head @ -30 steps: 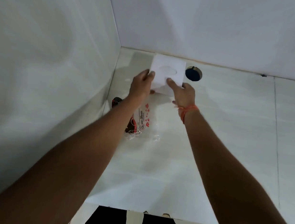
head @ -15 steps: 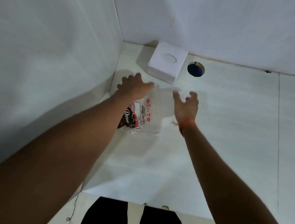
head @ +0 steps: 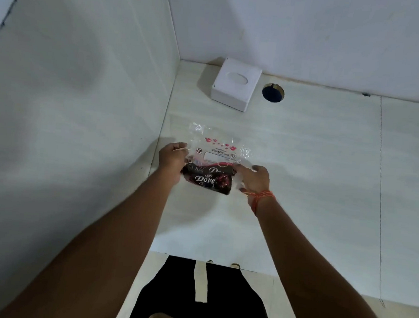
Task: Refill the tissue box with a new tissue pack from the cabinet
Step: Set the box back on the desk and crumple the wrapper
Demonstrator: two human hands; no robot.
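A white square tissue box (head: pixel 235 87) with an oval slot on top stands in the back corner of the counter, against the wall. Nearer to me lies a crumpled clear plastic tissue wrapper (head: pixel 216 157) printed with red lips and a dark "Dove" panel; it looks flat and empty. My left hand (head: pixel 172 159) grips the wrapper's left edge. My right hand (head: pixel 257 179), with an orange thread on the wrist, holds its right edge. Both hands are well in front of the box.
A round dark hole (head: pixel 273 93) is cut in the pale counter (head: pixel 315 167) just right of the box. A white wall (head: pixel 83 98) closes the left side and another runs along the back. The counter's front edge is near my legs.
Both hands let go of the tissue box, which now stands in the corner. They drew back toward me and took hold of the plastic wrapper.
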